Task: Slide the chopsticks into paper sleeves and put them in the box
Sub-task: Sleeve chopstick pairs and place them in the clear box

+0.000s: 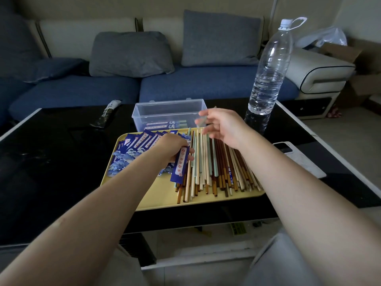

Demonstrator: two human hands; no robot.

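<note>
chopsticks (214,162) on tray – under both hands | left hand (172,148) grips paper sleeve (180,165) | right hand (221,125) fingers spread, blurred

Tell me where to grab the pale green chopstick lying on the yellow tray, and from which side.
Pinch the pale green chopstick near its far end, coming from above. It lies flat on the chopstick pile, its near end hemmed in by neighbours; the right hand hovers at the far end.

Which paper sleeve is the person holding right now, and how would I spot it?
Start at the yellow tray on the black table. Blue sleeves lie fanned on its left, loose chopsticks on its right. The held sleeve is the one gripped by the left hand, lifted over the chopsticks.
</note>
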